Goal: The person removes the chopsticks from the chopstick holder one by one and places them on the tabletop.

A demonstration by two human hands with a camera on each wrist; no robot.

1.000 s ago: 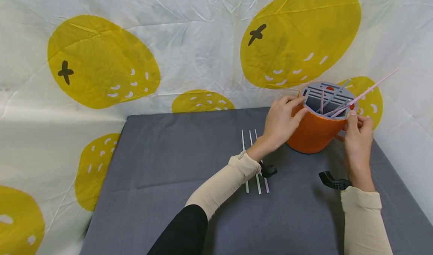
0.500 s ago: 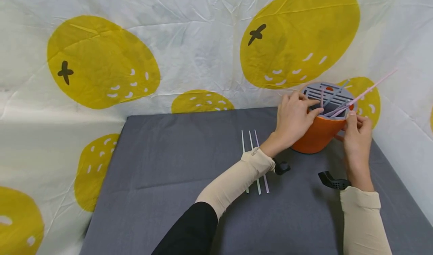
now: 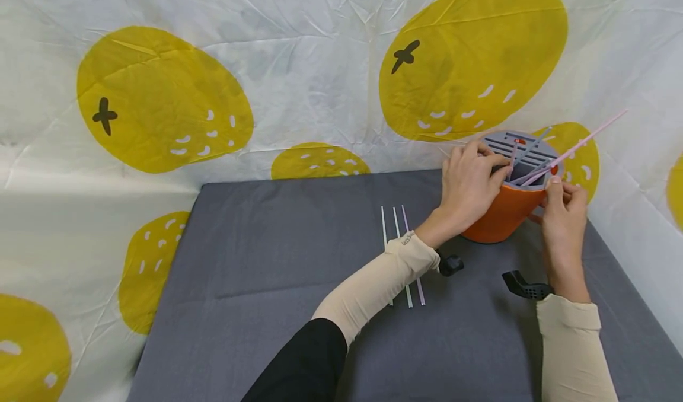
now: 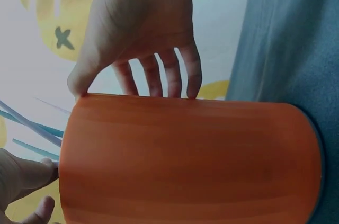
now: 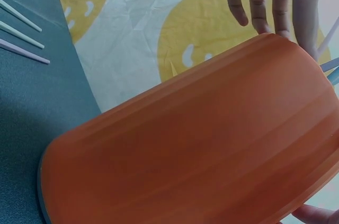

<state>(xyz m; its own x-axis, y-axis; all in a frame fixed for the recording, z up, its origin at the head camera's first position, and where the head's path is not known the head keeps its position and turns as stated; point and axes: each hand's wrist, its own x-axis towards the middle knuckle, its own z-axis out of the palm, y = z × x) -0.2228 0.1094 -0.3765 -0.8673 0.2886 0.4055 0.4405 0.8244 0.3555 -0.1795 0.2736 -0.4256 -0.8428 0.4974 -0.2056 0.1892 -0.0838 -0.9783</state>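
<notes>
Fingers (image 3: 482,153) of the left hand (image 3: 465,191) curl over the left rim of the orange cup (image 3: 504,215) and grip it. The right hand (image 3: 562,212) pinches the near rim at the cup's right side. The cup stands tilted at the far right of the gray counter (image 3: 267,283), with straws (image 3: 573,147) sticking out. Three more straws (image 3: 397,227) lie flat on the counter, left of the cup.

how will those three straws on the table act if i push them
The straws are thin and round, so they would probably roll sideways across the flat grey cloth. They look hollow and very light, so a slight nudge may scatter them. They lie straight, so likely fairly stiff, though a pinch could kink one.
</notes>
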